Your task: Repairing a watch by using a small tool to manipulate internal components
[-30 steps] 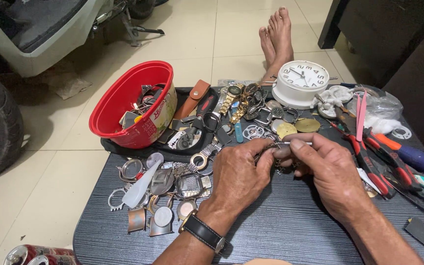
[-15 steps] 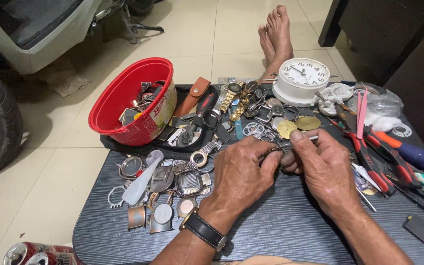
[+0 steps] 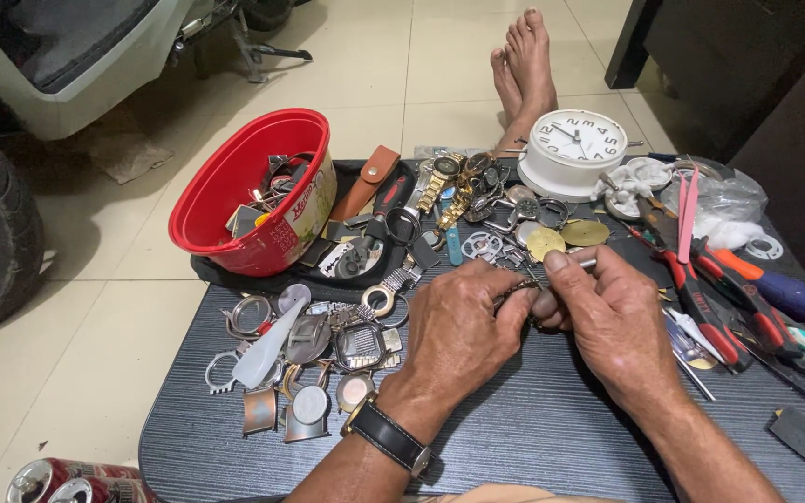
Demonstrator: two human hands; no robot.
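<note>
Left hand (image 3: 463,326) pinches a small metal watch part (image 3: 514,289); right hand (image 3: 607,312) grips a thin tool (image 3: 581,265). Best kept low over the surface (image 3: 533,438), pressure light.

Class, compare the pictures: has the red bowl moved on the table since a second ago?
No. The red bowl sits tilted at the same spot beside the brown strap.
</note>
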